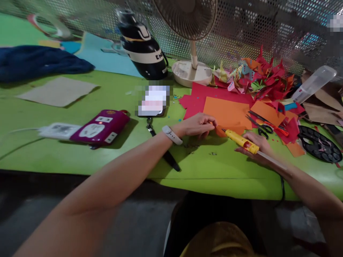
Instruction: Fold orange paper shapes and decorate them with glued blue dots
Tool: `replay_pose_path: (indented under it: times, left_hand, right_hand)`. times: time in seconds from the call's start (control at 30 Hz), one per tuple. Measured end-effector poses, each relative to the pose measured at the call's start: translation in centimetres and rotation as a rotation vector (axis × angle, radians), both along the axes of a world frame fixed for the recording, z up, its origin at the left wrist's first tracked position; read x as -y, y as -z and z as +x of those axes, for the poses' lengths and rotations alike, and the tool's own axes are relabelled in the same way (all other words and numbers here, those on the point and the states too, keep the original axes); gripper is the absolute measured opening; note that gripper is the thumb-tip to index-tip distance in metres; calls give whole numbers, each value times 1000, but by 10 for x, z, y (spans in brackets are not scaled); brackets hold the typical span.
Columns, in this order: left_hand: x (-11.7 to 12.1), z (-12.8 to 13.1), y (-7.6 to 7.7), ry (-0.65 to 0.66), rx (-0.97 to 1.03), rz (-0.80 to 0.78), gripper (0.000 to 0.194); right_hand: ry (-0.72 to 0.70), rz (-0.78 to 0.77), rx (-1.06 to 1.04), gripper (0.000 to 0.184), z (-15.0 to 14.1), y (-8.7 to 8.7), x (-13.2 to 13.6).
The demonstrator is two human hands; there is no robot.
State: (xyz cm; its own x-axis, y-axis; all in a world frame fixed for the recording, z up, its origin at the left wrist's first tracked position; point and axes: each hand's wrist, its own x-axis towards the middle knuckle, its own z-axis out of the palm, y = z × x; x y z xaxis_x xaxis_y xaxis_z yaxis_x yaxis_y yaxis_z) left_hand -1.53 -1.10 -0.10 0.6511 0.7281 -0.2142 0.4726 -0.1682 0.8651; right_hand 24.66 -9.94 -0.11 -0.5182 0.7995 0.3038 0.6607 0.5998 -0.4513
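The person's right hand [258, 146] is closed around a yellow hot-glue gun [242, 142], above the near part of the green tabletop [227, 167], right of its middle. A translucent glue stick [273, 160] juts from the rear, and the nozzle points left and away from the near edge. It ends at a small orange paper piece [229, 131], which lies at the near side of a larger orange sheet [225, 109]; whether the two are joined cannot be told. The left hand [199, 125] is just beside the piece, fingertips bunched at its left end; whether they pinch it or only rest there does not show.

The likeliest mishap is a burn: if the gun is hot, a small slip of the right hand could bring the nozzle onto the left fingers. Whether the tip touches the paper is unclear; too much glue there could run onto the sheet or the tabletop beneath. A thin piece held loosely could also slide or curl under the nozzle. A dark cable [282, 187] hangs over the near edge below the right forearm; if it feeds the gun, a snag could jerk the aim. Open-bladed scissors [264, 129] lie just beyond the right hand, where a careless reach could knock them.
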Motion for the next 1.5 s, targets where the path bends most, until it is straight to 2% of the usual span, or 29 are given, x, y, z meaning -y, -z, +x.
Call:
replay_pose_path:
  times: [0.33,0.6,0.77,1.17,1.5]
  left_hand:
    - [-1,0,5,25,20,20,12]
    - [0,1,2,19,-26,36,15]
    - [1,1,2,25,-17,35,15]
    - [-1,1,4,36,-26,45,14]
    - [1,2,1,19,-30,35,14]
  right_hand:
    - [37,-63,-12,31,-3,5,0]
    - [36,-21,-5,37,-2,11,-2]
    - [53,-50,20,41,-4,10,-2]
    - [-1,102,-5,34,-2,15,-4]
    - [17,88,18,38,-4,12,-2]
